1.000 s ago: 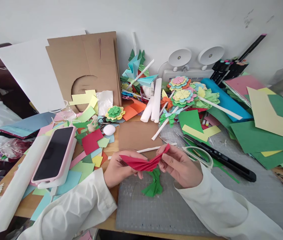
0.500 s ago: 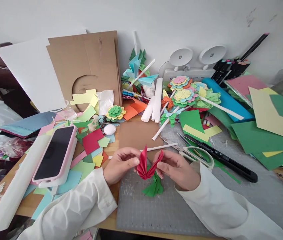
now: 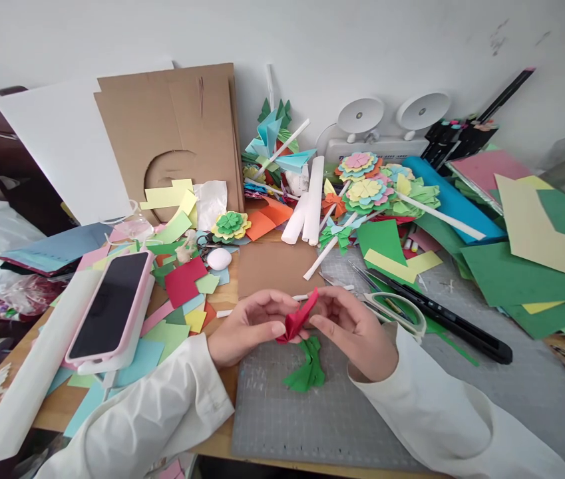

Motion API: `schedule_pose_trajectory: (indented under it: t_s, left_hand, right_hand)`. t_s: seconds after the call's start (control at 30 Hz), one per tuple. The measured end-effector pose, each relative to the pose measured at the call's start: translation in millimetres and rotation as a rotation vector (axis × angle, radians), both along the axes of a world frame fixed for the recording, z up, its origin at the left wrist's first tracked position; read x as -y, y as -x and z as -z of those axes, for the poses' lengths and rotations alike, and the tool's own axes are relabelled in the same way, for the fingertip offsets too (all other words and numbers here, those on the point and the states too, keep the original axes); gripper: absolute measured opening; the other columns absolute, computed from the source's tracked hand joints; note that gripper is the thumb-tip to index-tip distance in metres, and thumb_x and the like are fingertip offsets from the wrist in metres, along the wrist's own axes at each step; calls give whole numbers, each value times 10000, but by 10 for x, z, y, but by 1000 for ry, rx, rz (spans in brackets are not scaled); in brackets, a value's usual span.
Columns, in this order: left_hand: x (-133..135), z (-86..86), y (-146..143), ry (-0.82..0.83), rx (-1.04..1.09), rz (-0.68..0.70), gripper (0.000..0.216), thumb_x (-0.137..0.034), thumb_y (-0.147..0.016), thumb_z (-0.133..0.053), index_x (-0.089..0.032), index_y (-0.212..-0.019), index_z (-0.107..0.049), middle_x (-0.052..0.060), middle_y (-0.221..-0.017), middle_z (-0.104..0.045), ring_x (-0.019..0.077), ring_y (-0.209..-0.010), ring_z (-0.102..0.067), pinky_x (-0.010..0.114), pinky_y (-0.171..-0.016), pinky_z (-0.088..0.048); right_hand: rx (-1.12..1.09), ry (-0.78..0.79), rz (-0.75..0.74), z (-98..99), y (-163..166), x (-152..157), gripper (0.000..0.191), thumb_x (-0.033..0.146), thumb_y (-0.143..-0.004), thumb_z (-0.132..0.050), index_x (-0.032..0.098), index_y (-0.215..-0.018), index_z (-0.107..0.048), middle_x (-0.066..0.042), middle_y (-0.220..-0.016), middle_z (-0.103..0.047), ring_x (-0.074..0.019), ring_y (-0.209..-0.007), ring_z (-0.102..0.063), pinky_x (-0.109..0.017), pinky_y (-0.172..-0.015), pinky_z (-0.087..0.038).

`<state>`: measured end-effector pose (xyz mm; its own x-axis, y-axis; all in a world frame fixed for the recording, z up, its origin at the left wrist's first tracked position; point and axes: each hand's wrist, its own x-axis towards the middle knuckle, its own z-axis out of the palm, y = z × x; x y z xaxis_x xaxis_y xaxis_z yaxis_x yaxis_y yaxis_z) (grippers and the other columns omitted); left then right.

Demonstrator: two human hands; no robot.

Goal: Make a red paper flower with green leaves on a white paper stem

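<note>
A folded red paper piece (image 3: 298, 319), pleated and now turned partly edge-on, is held above the grey cutting mat (image 3: 282, 426). My left hand (image 3: 252, 326) pinches its lower left part between thumb and fingers. On the other side my right hand (image 3: 355, 326) has thumb and fingertips closed at its right edge; the exact contact there is partly hidden. Just below, a folded green paper piece (image 3: 307, 369) lies on the mat. Behind my hands lies a white paper stick (image 3: 225, 313), mostly covered by them.
Scissors (image 3: 402, 309) and a long black tool (image 3: 452, 319) lie to the right. A phone in a pink case (image 3: 112, 306) stands at left among paper scraps. Paper flowers (image 3: 367, 189), white rolls (image 3: 315, 199) and cardboard (image 3: 172, 126) are at the back.
The red paper, spread in a V before, has been brought together and turned to slant up to the right. My hands have drawn slightly closer; the green piece stays put.
</note>
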<state>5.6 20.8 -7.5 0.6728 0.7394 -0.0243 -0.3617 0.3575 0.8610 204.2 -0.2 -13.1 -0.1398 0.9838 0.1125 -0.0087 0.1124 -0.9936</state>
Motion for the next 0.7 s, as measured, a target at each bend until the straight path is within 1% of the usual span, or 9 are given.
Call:
schedule_pose_trajectory:
  t_s: [0.1, 0.17, 0.23, 0.3, 0.37, 0.43, 0.57, 0.63, 0.7]
  left_hand:
    - [-19, 4, 19, 3, 7, -66, 372, -295, -795, -677, -180, -1126, -551, 102, -1032, -666, 231, -896, -678, 363, -798, -520]
    - [-39, 7, 38, 13, 1, -113, 401, -293, -801, -663, -191, -1166, -533, 105, -1065, -650, 235, -902, -673, 385, -807, -524]
    - [-55, 0, 58, 12, -15, -147, 419, -290, -802, -652, -194, -1191, -529, 104, -1087, -630, 235, -902, -666, 398, -807, -530]
    - [-49, -26, 74, -34, -41, -168, 437, -288, -807, -639, -201, -1218, -522, 99, -1088, -615, 232, -912, -655, 410, -820, -528]
    - [-2, -80, 84, -145, -88, -164, 450, -271, -817, -620, -211, -1247, -502, 94, -1071, -605, 228, -922, -642, 420, -832, -522]
    - [98, -164, 86, -309, -200, -154, 452, -225, -825, -593, -214, -1265, -487, 95, -1058, -591, 218, -925, -627, 410, -831, -520]
    - [427, -352, 82, -764, -526, -120, 537, -108, -745, -586, -189, -1268, -495, 121, -1099, -562, 224, -973, -574, 389, -878, -485]
    - [601, -399, 92, -918, -605, -109, 603, -89, -691, -595, -178, -1277, -484, 130, -1079, -567, 231, -964, -562, 375, -861, -482]
    - [742, -392, 116, -960, -622, -135, 633, -75, -660, -588, -174, -1275, -476, 126, -1041, -571, 225, -920, -559, 351, -809, -490]
  right_hand:
    - [215, -153, 41, -94, -67, 58, 113, 295, -867, -547, 224, -948, -583, -32, -793, -572, -169, -714, -556, -287, -606, -468]
    - [394, -294, 18, -127, -100, 183, 85, 229, -883, -503, 217, -918, -580, -42, -806, -574, -172, -732, -559, -300, -639, -469]
    - [562, -427, -31, -99, -107, 363, 131, 175, -876, -488, 210, -962, -581, -69, -887, -602, -195, -831, -575, -328, -719, -480]
    - [722, -540, -74, -17, -93, 548, 213, 157, -866, -484, 200, -1048, -586, -94, -1004, -632, -227, -925, -580, -361, -774, -483]
    - [856, -619, -89, 80, -72, 689, 298, 159, -862, -477, 191, -1141, -574, -100, -1106, -640, -252, -992, -581, -391, -804, -480]
    - [944, -644, -91, 152, -57, 762, 355, 178, -863, -472, 184, -1209, -551, -100, -1179, -623, -264, -1052, -572, -409, -836, -471]
    - [1006, -683, -79, 171, -103, 799, 417, 193, -859, -482, 195, -1276, -505, -86, -1245, -590, -273, -1151, -523, -436, -921, -413]
    - [984, -725, 13, 142, -212, 864, 436, 169, -850, -492, 203, -1284, -494, -83, -1256, -579, -277, -1151, -515, -445, -948, -369]
    - [929, -701, 185, 122, -416, 1011, 441, 161, -838, -514, 217, -1275, -506, -89, -1239, -576, -287, -1110, -526, -447, -945, -344]
